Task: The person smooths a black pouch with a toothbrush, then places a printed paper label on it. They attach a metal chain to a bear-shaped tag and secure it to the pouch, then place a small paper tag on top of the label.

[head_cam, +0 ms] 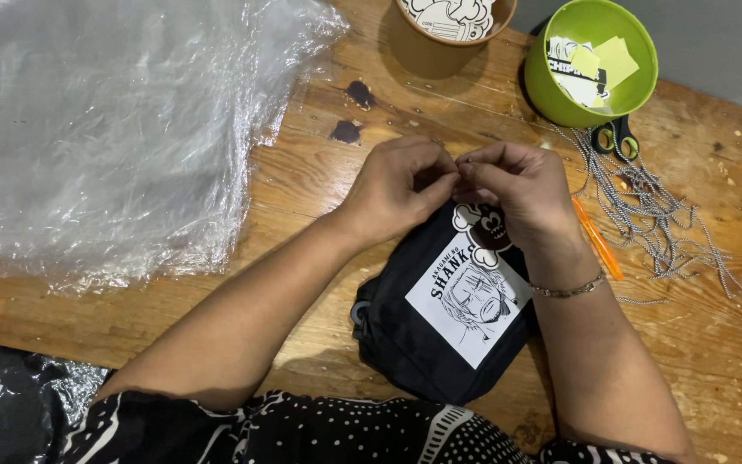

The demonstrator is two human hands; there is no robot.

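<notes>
Head view: a black pouch lies on the wooden table, close in front of the person, between the two forearms. On its upper face is a white square patch with a line-drawn portrait. At its far edge sits a small black-and-white tag with a skull shape.

Both hands meet at that far edge. The left hand has its fingers curled in, thumb and forefinger pinched together at the spot where the hands touch. The right hand is bent the same way, fingertips pressed against those of the left, its heel over the tag. Something small seems to be nipped between the two pinches, but it is too small to tell what. A thin bracelet circles the right wrist.

To the right of the pouch an orange pen lies on the wood, and beyond it a loose heap of ball chains. Scissors rest at the top of that heap, just beside a green bowl holding paper pieces. A brown cup with more cut-outs stands to the left of the bowl. A stack of clear plastic bags covers the left part of the table. At the lower left corner lies another dark wrapped item.
</notes>
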